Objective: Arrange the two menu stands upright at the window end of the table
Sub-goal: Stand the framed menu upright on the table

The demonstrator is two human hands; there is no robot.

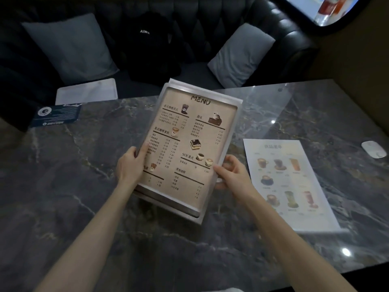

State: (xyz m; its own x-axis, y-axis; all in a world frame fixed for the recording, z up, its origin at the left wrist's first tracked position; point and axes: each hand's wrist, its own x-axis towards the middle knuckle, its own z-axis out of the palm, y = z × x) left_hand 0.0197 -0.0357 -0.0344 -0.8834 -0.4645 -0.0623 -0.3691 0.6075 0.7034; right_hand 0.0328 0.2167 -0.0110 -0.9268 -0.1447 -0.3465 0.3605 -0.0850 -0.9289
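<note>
A clear acrylic menu stand with a beige "MENU" sheet is held tilted above the middle of the dark marble table. My left hand grips its left edge and my right hand grips its right edge, thumb on the front. A second menu stand with a pale drinks sheet lies flat on the table to the right, apart from both hands. The window is at the top right corner.
A white computer mouse sits at the table's right edge. A dark blue card lies at the far left edge. Behind the table is a black sofa with two grey cushions, a black garment and a white tray.
</note>
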